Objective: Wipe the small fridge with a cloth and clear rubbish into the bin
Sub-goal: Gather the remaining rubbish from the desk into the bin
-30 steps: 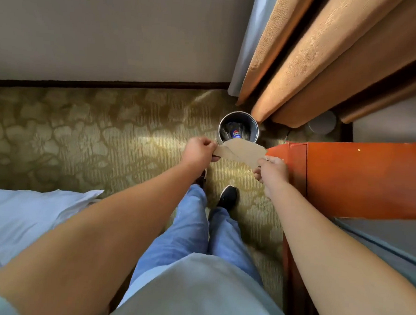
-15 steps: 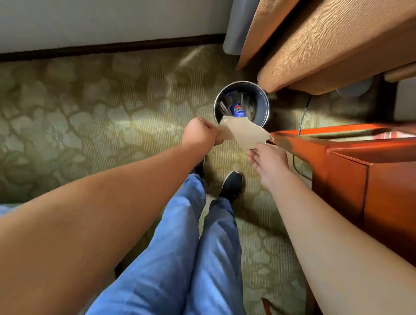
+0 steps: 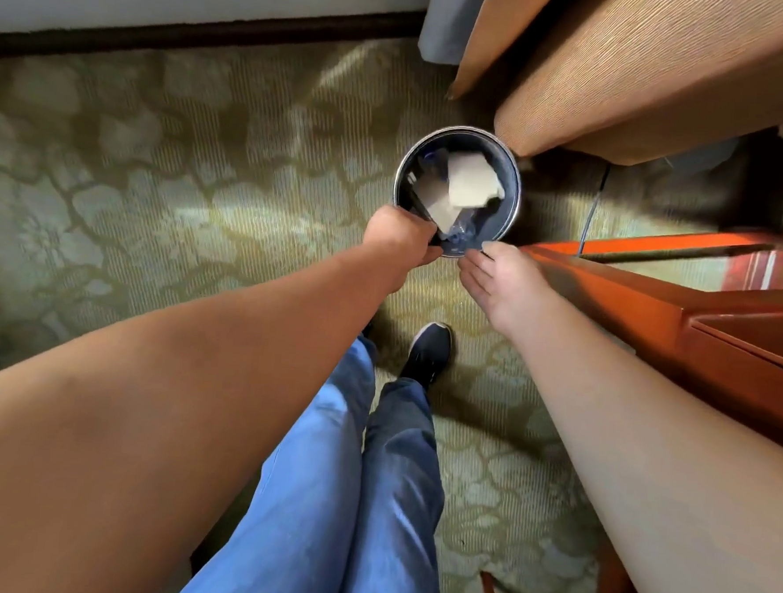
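Released since the earlier frame, the paper (image 3: 472, 182) is now seen inside the bin (image 3: 516, 175). At the bin's near rim, the left hand (image 3: 400, 239) is curled, seemingly empty; the right hand (image 3: 496, 279) is spread open. Light, floppy paper is best pinched at an edge.

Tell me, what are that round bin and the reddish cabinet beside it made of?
The bin looks like metal: its rim is thin and silvery with a bright shine, though the dark inner wall could be painted or lined. The cabinet looks like wood with a glossy orange-red lacquer, since its top mirrors the light. Solid wood or veneer cannot be told.
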The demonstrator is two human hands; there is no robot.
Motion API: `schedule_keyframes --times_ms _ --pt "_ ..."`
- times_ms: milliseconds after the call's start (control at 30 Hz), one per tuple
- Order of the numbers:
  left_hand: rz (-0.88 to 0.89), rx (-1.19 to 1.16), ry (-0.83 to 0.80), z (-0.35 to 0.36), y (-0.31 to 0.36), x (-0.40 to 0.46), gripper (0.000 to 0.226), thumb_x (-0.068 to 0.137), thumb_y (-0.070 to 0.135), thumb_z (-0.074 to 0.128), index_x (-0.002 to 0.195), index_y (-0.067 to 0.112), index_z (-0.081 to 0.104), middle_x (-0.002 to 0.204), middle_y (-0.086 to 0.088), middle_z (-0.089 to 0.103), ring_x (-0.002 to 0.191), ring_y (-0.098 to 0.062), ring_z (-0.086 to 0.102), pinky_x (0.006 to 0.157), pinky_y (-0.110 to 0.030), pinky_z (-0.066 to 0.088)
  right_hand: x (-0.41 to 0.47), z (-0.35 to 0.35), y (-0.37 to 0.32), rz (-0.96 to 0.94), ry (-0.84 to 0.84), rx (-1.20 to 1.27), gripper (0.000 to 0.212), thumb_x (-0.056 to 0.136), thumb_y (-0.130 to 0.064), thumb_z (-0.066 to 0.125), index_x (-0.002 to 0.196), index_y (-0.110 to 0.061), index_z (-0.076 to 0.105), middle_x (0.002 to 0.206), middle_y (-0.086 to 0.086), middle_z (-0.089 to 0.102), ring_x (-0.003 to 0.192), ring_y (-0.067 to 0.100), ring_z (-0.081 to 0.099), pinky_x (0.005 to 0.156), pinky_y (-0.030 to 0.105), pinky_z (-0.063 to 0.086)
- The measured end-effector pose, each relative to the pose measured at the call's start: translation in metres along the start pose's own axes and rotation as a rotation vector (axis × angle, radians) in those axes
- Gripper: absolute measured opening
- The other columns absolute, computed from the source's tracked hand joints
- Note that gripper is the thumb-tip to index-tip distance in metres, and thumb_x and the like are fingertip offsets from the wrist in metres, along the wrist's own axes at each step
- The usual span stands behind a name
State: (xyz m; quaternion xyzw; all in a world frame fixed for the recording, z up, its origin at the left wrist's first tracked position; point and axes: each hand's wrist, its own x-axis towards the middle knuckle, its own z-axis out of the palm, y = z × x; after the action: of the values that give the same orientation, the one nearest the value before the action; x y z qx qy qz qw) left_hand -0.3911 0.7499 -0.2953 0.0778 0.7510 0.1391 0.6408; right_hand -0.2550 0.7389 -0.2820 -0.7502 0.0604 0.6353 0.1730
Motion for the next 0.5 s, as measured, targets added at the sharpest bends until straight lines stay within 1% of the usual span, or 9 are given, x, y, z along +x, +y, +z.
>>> schedule_keyframes --times_ms 33,67,100,200,267,333,400,433,500 --pt "-0.024 -0.026 0.012 0.0 -0.002 -0.004 0.006 0.096 0.003 0.063 0.098 -0.001 0.067 0.099 -0.015 0.074 0.085 -0.024 0.075 0.078 -0.035 0.064 -0.003 0.0 0.0 0.001 -0.013 -0.021 0.027 0.103 -0.022 0.053 0.126 -0.01 0.056 0.114 0.006 0.071 0.093 0.015 0.071 0.072 0.024 0.059" --pt "-0.051 -0.061 0.027 -0.001 -0.004 -0.009 0.008 0.097 0.005 0.064 0.089 0.001 0.065 0.093 -0.015 0.075 0.08 -0.023 0.074 0.077 -0.034 0.064 -0.006 0.0 0.001 0.003 -0.017 -0.034 0.026 0.103 -0.022 0.053 0.125 -0.01 0.056 0.114 0.005 0.071 0.094 0.015 0.071 0.074 0.025 0.059" --pt "-0.062 -0.092 0.034 -0.002 -0.007 -0.013 0.013 0.097 0.006 0.065 0.085 0.003 0.064 0.088 -0.014 0.075 0.076 -0.023 0.073 0.075 -0.033 0.064 -0.01 -0.001 0.002 -0.002 -0.02 -0.052 0.025 0.103 -0.021 0.053 0.125 -0.01 0.057 0.114 0.005 0.071 0.095 0.015 0.071 0.076 0.026 0.059" --pt "-0.014 -0.078 0.022 -0.008 -0.016 -0.027 0.011 0.096 0.011 0.068 0.091 0.002 0.067 0.081 -0.013 0.077 0.074 -0.023 0.076 0.074 -0.033 0.064 -0.026 -0.002 0.005 -0.01 -0.019 -0.077 0.022 0.102 -0.021 0.054 0.122 -0.011 0.058 0.112 0.003 0.073 0.093 0.014 0.071 0.077 0.026 0.059" --pt "0.003 -0.078 0.022 -0.011 -0.02 -0.039 0.014 0.096 0.013 0.068 0.097 -0.002 0.069 0.079 -0.013 0.077 0.069 -0.02 0.075 0.071 -0.031 0.064 -0.039 -0.005 0.008 -0.036 -0.02 -0.11 0.019 0.101 -0.02 0.056 0.118 -0.012 0.061 0.106 0.002 0.074 0.09 0.012 0.071 0.077 0.025 0.059" --pt "0.038 -0.05 0.021 -0.012 -0.023 -0.057 0.017 0.099 0.013 0.064 0.101 -0.003 0.068 0.08 -0.014 0.077 0.062 -0.016 0.072 0.061 -0.024 0.061 -0.056 -0.012 0.01 -0.068 -0.016 -0.164 0.013 0.099 -0.02 0.06 0.107 -0.013 0.065 0.091 -0.002 0.073 0.081 0.01 0.07 0.073 0.024 0.057" --pt "0.072 -0.031 0.022 -0.011 -0.022 -0.085 0.022 0.104 0.014 0.056 0.104 -0.005 0.065 0.079 -0.013 0.075 0.059 -0.015 0.07 0.055 -0.021 0.058 -0.077 -0.019 0.012 -0.093 -0.005 -0.214 0.009 0.096 -0.022 0.063 0.093 -0.015 0.066 0.071 -0.005 0.063 0.065 0.008 0.062 0.065 0.023 0.055" --pt "0.079 -0.019 0.022 -0.01 -0.021 -0.102 0.025 0.106 0.015 0.05 0.103 -0.006 0.063 0.077 -0.013 0.073 0.059 -0.016 0.068 0.053 -0.02 0.057 -0.089 -0.025 0.013 -0.105 0.011 -0.234 0.013 0.096 -0.025 0.063 0.088 -0.015 0.065 0.064 -0.006 0.057 0.058 0.008 0.056 0.06 0.023 0.053" --pt "0.109 0.068 -0.002 -0.009 -0.02 -0.14 0.029 0.109 0.015 0.04 0.096 -0.001 0.06 0.075 -0.008 0.065 0.06 -0.015 0.059 0.053 -0.021 0.052 -0.122 -0.035 0.014 -0.12 0.049 -0.271 0.022 0.096 -0.033 0.062 0.083 -0.016 0.062 0.057 -0.005 0.049 0.053 0.01 0.047 0.054 0.023 0.048"
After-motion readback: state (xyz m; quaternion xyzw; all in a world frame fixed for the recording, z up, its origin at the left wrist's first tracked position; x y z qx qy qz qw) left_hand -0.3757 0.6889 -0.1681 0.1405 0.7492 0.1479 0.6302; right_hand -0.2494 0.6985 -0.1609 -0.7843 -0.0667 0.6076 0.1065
